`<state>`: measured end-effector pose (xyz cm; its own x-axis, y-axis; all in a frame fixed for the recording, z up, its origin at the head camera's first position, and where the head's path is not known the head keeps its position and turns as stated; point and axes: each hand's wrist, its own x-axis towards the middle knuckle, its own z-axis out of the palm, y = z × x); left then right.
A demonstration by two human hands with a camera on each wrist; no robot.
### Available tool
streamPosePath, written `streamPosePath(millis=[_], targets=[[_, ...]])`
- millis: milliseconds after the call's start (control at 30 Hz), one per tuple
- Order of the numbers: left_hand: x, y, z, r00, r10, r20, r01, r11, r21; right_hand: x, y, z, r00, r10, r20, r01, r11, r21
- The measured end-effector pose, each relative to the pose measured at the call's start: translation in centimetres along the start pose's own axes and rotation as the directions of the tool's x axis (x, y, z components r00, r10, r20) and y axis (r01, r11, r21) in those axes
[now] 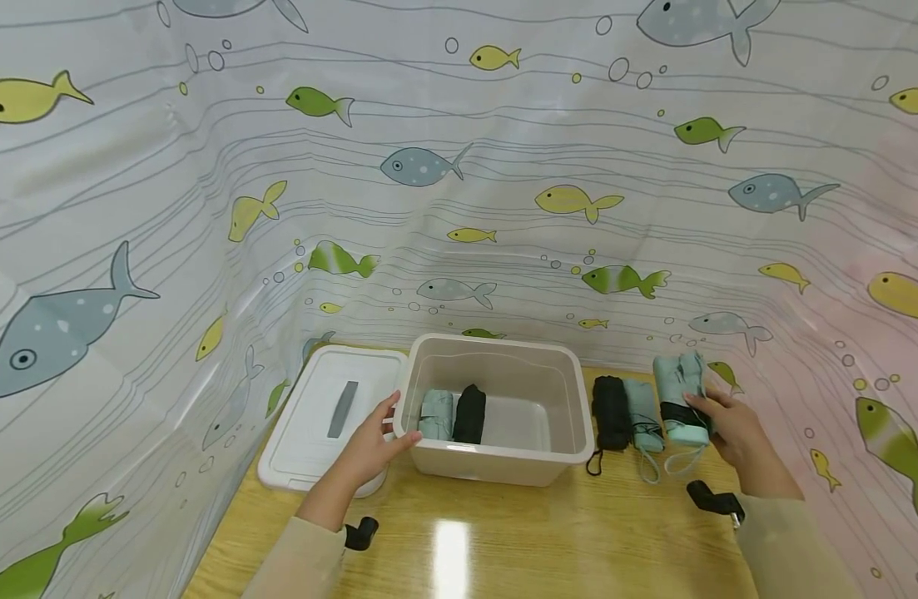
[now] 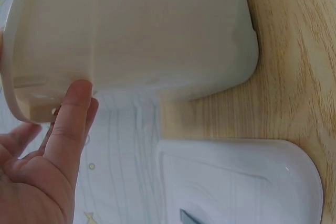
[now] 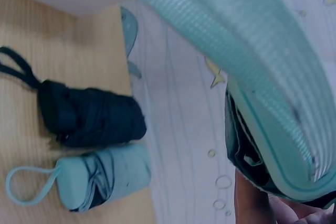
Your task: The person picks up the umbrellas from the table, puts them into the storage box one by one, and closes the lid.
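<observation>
My right hand (image 1: 736, 428) grips a folded mint-green umbrella (image 1: 676, 387) by its right side, above the table. Its wrist strap looms large and blurred in the right wrist view. Beside it lie a black folded umbrella (image 3: 92, 114) and another mint-green folded umbrella (image 3: 123, 174), each with a strap loop. At the left end of the beige storage box (image 1: 496, 462), my left hand (image 1: 372, 441) holds the rim, fingers (image 2: 73, 111) against the outer wall. Inside the box, a mint-green umbrella (image 1: 436, 414) and a black umbrella (image 1: 470, 414) lie side by side at the left.
A white lid (image 1: 301, 445) with a grey handle (image 1: 343, 409) lies on the wooden table (image 1: 533, 541), left of the box. Fish-patterned sheeting (image 1: 503, 166) hangs behind the table and along both sides.
</observation>
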<state>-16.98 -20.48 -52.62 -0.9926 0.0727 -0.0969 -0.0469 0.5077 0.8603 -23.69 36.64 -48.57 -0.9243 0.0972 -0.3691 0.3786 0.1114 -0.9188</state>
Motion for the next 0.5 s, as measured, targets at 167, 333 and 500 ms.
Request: streamPosePath(millis=[167, 333, 500], targets=[[0.0, 0.0, 0.0, 1.000, 0.003, -0.001, -0.003, 1.000, -0.009, -0.5, -1.7, 1.4, 0.996, -0.056, 0.076, 0.050, 0.996, 0.071], [0.0, 0.0, 0.0, 1.000, 0.002, -0.002, -0.002, 1.000, -0.010, -0.7, -3.1, 2.7, 0.986, -0.108, 0.129, 0.108, 0.994, 0.005], [0.1, -0.1, 0.0, 1.000, 0.000, -0.002, 0.000, 1.000, 0.001, -0.7, -5.1, 4.6, 0.981, -0.102, 0.163, 0.124, 0.984, -0.128]])
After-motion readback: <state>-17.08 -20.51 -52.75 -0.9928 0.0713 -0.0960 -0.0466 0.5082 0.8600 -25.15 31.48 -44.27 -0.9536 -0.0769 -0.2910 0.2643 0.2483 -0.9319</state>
